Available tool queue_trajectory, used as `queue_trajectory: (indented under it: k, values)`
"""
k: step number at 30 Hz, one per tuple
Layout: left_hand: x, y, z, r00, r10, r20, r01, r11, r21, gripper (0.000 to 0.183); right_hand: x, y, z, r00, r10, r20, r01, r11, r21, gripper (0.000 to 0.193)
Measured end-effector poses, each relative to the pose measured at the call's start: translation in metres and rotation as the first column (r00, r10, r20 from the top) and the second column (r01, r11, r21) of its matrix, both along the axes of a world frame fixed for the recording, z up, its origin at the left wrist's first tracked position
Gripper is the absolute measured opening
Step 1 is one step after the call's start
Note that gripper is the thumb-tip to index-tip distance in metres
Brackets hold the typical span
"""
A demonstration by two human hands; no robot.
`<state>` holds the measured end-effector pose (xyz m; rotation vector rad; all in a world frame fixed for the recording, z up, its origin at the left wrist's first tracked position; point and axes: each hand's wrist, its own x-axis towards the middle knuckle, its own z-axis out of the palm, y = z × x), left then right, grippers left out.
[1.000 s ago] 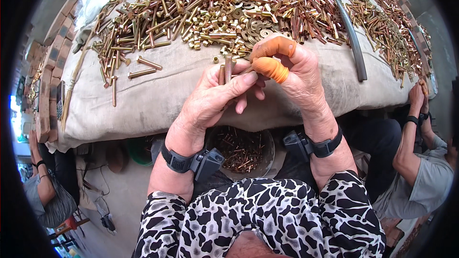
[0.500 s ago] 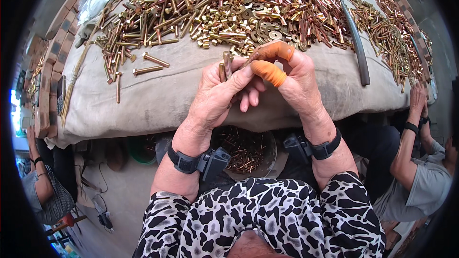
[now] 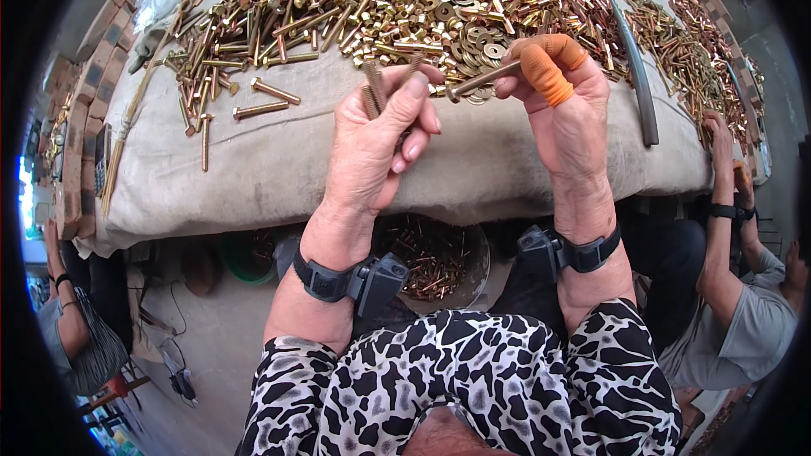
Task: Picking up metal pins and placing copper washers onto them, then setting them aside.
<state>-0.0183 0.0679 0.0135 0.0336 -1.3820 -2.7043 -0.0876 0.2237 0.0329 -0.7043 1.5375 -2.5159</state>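
Note:
My left hand (image 3: 378, 139) is closed around several threaded bolts (image 3: 372, 83), their threaded ends sticking up past the thumb and fingers. To its right, my right hand (image 3: 568, 114) wears orange finger covers (image 3: 547, 74) on thumb and forefinger. It pinches one brass-coloured bolt (image 3: 480, 83), tilted, with its head end pointing toward my left hand. Both hands are raised in front of a heap of bolts (image 3: 279, 21), small nut-like sleeves (image 3: 405, 29) and flat washers (image 3: 493, 51). A gap separates the held bolt from my left fingers.
Grey cloth (image 3: 279, 169) covers the table; a few loose bolts (image 3: 262, 108) lie on it. A dark tube (image 3: 638, 93) rests right of the heap. Below the edge stands a tub (image 3: 483, 266) of bolts. Co-workers sit at right (image 3: 735, 312) and left (image 3: 76, 329).
My hands, together before, have come apart. My right hand has moved right and upward with a bolt, while my left has shifted slightly left, still holding its bolts.

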Motion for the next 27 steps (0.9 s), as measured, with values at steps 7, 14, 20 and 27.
queue_trajectory:
  k: [7,14,20,27]
  values:
    - [0.002,0.005,-0.001,0.997,-0.058,0.053,0.068,0.977,-0.203,0.018,0.004,-0.004,-0.002,0.998,0.036,-0.047,-0.030,0.992,0.119,0.009]
    - [-0.002,0.000,0.003,1.000,0.002,0.025,0.001,0.993,-0.120,0.018,-0.029,0.012,-0.011,0.837,-0.030,-0.546,0.466,0.562,0.684,0.017]
    - [-0.003,0.001,0.002,1.000,0.007,0.029,-0.003,0.993,-0.118,0.016,-0.040,0.005,-0.026,0.438,0.148,-0.887,0.800,0.387,0.459,0.009]
    - [-0.003,0.001,0.001,1.000,-0.008,0.029,0.013,0.987,-0.161,0.015,-0.028,0.013,-0.013,0.981,-0.116,-0.153,0.169,0.898,0.407,0.006]
